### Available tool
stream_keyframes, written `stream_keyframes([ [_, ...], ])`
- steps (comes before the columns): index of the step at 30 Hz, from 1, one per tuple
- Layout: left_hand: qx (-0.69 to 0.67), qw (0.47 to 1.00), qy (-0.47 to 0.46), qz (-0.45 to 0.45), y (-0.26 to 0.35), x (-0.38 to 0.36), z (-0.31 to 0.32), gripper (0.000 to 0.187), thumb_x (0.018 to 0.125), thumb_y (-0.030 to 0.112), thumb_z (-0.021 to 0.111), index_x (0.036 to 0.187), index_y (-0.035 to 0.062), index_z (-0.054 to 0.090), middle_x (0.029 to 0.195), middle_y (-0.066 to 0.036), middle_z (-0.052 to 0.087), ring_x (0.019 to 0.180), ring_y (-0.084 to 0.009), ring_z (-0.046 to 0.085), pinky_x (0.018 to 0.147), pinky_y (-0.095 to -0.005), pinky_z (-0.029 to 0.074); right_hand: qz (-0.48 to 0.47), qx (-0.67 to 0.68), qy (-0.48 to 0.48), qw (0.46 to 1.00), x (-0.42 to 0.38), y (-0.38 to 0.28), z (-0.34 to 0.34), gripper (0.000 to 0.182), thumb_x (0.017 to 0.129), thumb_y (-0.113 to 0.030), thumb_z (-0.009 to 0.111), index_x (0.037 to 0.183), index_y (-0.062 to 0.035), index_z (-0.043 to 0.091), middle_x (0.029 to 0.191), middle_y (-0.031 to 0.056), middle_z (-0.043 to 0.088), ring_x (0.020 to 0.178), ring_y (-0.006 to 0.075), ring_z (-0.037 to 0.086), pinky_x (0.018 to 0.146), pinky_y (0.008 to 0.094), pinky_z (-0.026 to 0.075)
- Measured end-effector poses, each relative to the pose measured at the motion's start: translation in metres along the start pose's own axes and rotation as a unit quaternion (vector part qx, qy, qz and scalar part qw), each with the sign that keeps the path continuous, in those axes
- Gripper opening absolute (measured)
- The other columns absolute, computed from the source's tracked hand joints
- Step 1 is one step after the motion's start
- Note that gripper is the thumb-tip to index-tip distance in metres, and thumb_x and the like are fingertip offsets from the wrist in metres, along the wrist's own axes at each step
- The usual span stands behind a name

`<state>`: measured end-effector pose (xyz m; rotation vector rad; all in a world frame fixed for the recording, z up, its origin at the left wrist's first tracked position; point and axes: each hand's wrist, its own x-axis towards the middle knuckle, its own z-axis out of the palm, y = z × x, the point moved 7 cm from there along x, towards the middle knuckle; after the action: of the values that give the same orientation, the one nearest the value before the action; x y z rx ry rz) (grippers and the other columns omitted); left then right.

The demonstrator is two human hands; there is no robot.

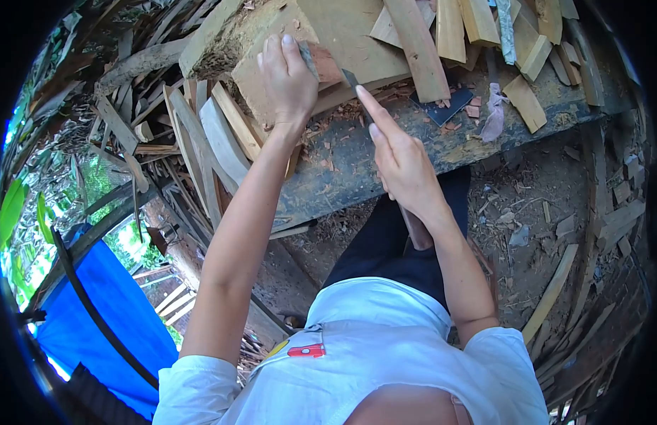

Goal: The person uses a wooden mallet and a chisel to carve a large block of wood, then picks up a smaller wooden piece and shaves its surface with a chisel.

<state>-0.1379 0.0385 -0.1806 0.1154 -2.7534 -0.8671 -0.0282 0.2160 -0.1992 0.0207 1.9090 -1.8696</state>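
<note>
My left hand (289, 79) is closed on a small reddish wood piece (324, 62), which rests over a large wooden block (286, 28) on the bench. To its right, my right hand (403, 159) is wrapped round the handle (416, 232) of a bladed tool, with the index finger stretched along it. The tool's dark blade tip (350, 78) points up toward the reddish piece, close to its right end. Whether the blade touches the wood, I cannot tell.
Wood offcuts (477, 21) are piled at the back right of the bench (328, 177). A dark flat piece (445, 106) and a pink cloth strip (493, 117) lie on it. Planks (233, 134) lean at the left. A blue tarp (105, 319) hangs lower left.
</note>
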Motion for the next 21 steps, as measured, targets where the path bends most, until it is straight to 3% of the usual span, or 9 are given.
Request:
stream_keyframes([
  [4, 0.004, 1.000, 0.014, -0.009, 0.002, 0.001, 0.000, 0.031, 0.103, 0.022, 0.040, 0.084, 0.0001, 0.051, 0.085, -0.019, 0.055, 0.085, -0.0373, 0.047, 0.079, -0.0477, 0.037, -0.043, -0.062, 0.011, 0.997, 0.003, 0.003, 0.015, 0.051, 0.103, -0.013, 0.044, 0.153, -0.0205, 0.034, 0.079, 0.0302, 0.063, 0.075, 0.0452, 0.065, 0.061, 0.0527, 0.044],
  [6, 0.004, 1.000, 0.015, -0.011, 0.001, 0.000, 0.000, 0.031, 0.103, 0.022, 0.040, 0.084, 0.0003, 0.051, 0.086, -0.019, 0.055, 0.085, -0.0375, 0.047, 0.079, -0.0479, 0.037, -0.025, -0.048, 0.023, 0.998, -0.003, 0.002, 0.014, 0.050, 0.104, -0.013, 0.043, 0.153, -0.0199, 0.038, 0.059, 0.0123, 0.047, 0.051, 0.0128, 0.046, 0.054, 0.0340, 0.043],
  [7, 0.003, 1.000, 0.016, -0.009, 0.001, 0.000, 0.000, 0.031, 0.103, 0.022, 0.040, 0.084, 0.0004, 0.051, 0.086, -0.019, 0.055, 0.085, -0.0378, 0.048, 0.079, -0.0480, 0.037, -0.024, -0.049, 0.019, 0.998, 0.004, 0.000, 0.012, 0.050, 0.104, -0.013, 0.043, 0.153, -0.0199, 0.038, 0.059, 0.0123, 0.047, 0.051, 0.0128, 0.046, 0.054, 0.0340, 0.043],
  [9, 0.003, 1.000, 0.004, -0.006, 0.000, -0.001, 0.000, 0.031, 0.103, 0.022, 0.040, 0.084, 0.0005, 0.051, 0.086, -0.019, 0.055, 0.085, -0.0379, 0.048, 0.079, -0.0483, 0.038, -0.011, -0.053, 0.003, 0.999, 0.026, -0.005, 0.011, 0.051, 0.102, -0.011, 0.044, 0.152, -0.0194, 0.036, 0.066, 0.0282, 0.058, 0.065, 0.0443, 0.063, 0.058, 0.0542, 0.040],
  [11, 0.000, 1.000, 0.000, 0.010, 0.004, 0.003, 0.000, 0.031, 0.103, 0.023, 0.040, 0.084, 0.0007, 0.051, 0.086, -0.019, 0.055, 0.085, -0.0381, 0.048, 0.079, -0.0486, 0.038, -0.040, -0.054, 0.021, 0.998, 0.029, -0.003, 0.015, 0.053, 0.101, -0.010, 0.045, 0.152, -0.0206, 0.036, 0.066, 0.0282, 0.058, 0.065, 0.0443, 0.063, 0.056, 0.0529, 0.037],
  [13, -0.003, 1.000, 0.020, 0.005, 0.002, 0.000, 0.000, 0.031, 0.103, 0.024, 0.040, 0.083, 0.0010, 0.050, 0.086, -0.019, 0.055, 0.084, -0.0379, 0.048, 0.079, -0.0487, 0.037, -0.063, -0.063, 0.043, 0.995, 0.009, -0.003, 0.014, 0.052, 0.101, -0.011, 0.045, 0.152, -0.0213, 0.035, 0.066, 0.0282, 0.058, 0.065, 0.0454, 0.063, 0.049, 0.0308, 0.033],
  [14, -0.004, 1.000, 0.017, 0.003, 0.000, -0.001, 0.001, 0.031, 0.103, 0.024, 0.040, 0.083, 0.0010, 0.050, 0.086, -0.019, 0.055, 0.084, -0.0379, 0.048, 0.079, -0.0487, 0.037, 0.034, -0.065, -0.009, 0.997, 0.000, 0.002, 0.013, 0.052, 0.103, -0.013, 0.045, 0.153, -0.0225, 0.035, 0.070, 0.0289, 0.060, 0.071, 0.0471, 0.064, 0.061, 0.0435, 0.051],
  [18, -0.002, 1.000, 0.013, -0.001, 0.002, 0.002, 0.004, 0.032, 0.102, 0.025, 0.041, 0.084, 0.0014, 0.052, 0.086, -0.018, 0.055, 0.086, -0.0377, 0.049, 0.079, -0.0489, 0.038, 0.075, -0.030, -0.043, 0.996, 0.018, 0.000, 0.007, 0.051, 0.104, -0.014, 0.044, 0.153, -0.0237, 0.036, 0.100, 0.0322, 0.065, 0.096, 0.0467, 0.063, 0.076, 0.0506, 0.050],
  [21, 0.007, 1.000, 0.012, -0.005, 0.004, 0.010, 0.004, 0.032, 0.102, 0.026, 0.041, 0.085, 0.0016, 0.053, 0.088, -0.018, 0.056, 0.087, -0.0377, 0.050, 0.079, -0.0492, 0.039, 0.000, -0.005, -0.009, 1.000, 0.024, -0.001, 0.006, 0.050, 0.104, -0.015, 0.043, 0.153, -0.0235, 0.035, 0.102, 0.0323, 0.064, 0.097, 0.0467, 0.063, 0.078, 0.0479, 0.052],
])
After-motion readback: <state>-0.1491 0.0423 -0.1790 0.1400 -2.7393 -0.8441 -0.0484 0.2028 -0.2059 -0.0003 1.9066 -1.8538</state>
